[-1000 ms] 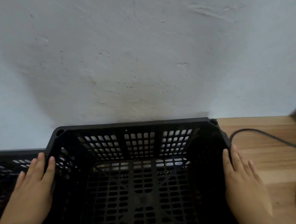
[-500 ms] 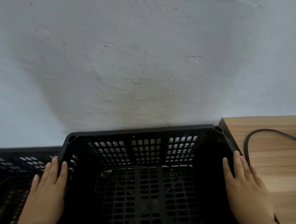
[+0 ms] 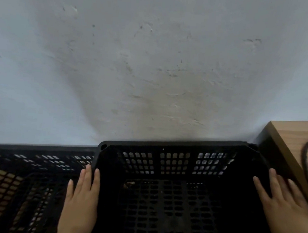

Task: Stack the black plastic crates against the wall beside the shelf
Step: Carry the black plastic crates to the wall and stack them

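Presently, scene: a black plastic crate (image 3: 173,171) is seen from above, set with its far rim close against a pale, scuffed wall (image 3: 153,62).
Crate: its walls and floor are perforated in a grid, and its inside is seen to be bare apart from a small speck near the far left of the floor, which cannot be identified.
Left hand (image 3: 80,200): it is laid flat along the outside of the crate's left wall, fingers extended and pointed toward the wall; the crate is pressed from that side rather than clenched.
Right hand (image 3: 284,205): it is laid flat against the crate's right wall, fingers spread and extended; whether the rim is hooked by any finger cannot be told.
Grip: the crate is held between the two open palms.
Second crate (image 3: 19,180): another black crate is seen to the left, just beside the held one and likewise against the wall; its rim sits lower in view.
Shelf (image 3: 296,132): a wooden surface is seen at the right, its corner near the crate's far right corner; a dark gap is left between the two.
Cable (image 3: 304,161): a dark cord is laid in a curve on the wooden surface.
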Tool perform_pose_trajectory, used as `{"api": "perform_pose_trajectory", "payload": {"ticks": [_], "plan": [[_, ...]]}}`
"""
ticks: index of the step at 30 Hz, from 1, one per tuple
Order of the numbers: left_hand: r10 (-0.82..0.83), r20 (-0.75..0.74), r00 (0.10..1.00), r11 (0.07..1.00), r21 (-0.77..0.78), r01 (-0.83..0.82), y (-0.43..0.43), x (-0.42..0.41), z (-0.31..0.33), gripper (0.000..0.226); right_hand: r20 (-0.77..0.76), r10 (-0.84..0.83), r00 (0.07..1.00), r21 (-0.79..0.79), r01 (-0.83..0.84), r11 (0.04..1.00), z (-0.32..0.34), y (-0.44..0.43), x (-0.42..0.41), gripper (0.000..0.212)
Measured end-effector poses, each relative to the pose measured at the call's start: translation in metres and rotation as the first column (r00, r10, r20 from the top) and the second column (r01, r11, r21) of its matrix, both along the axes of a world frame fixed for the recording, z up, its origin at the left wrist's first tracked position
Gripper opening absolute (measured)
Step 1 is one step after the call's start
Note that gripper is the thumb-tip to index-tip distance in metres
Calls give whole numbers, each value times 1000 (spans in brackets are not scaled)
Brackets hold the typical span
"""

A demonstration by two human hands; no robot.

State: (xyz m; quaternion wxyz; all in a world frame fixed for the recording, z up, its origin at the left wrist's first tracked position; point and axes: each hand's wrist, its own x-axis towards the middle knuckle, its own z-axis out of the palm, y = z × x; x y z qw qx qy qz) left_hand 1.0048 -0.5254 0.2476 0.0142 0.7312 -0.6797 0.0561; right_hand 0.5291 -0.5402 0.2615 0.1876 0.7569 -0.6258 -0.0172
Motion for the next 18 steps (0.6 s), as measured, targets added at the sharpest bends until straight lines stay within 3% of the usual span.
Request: {"api": "perform_pose_trajectory", "payload": {"ticks": [3,9,11,13,16,18], "plan": [[-7,-30,1000,1000,28,8,-1,-4,-6,111,-45,-67,997,194,74,978,-3,-1,1,77],[21,15,1000,1000,15,-21,-8,-4,-13,108,-106,-183,977,316,208,926,-16,-10,-5,110],[21,22,1000,1000,12,-21,-8,-6,-18,109,-141,-288,947,444,320,837,-2,-12,3,113],[26,11,1000,999,28,-26,-6,-7,-24,103,-48,-319,947,461,304,834,-2,-13,6,101],[-51,-21,999,998,-24,50,2,-4,-35,63,41,-374,926,528,298,795,-3,-9,10,85],[-63,-39,997,998,-20,62,3,-2,-41,61,63,-395,917,568,292,769,-9,-6,10,79]]}}
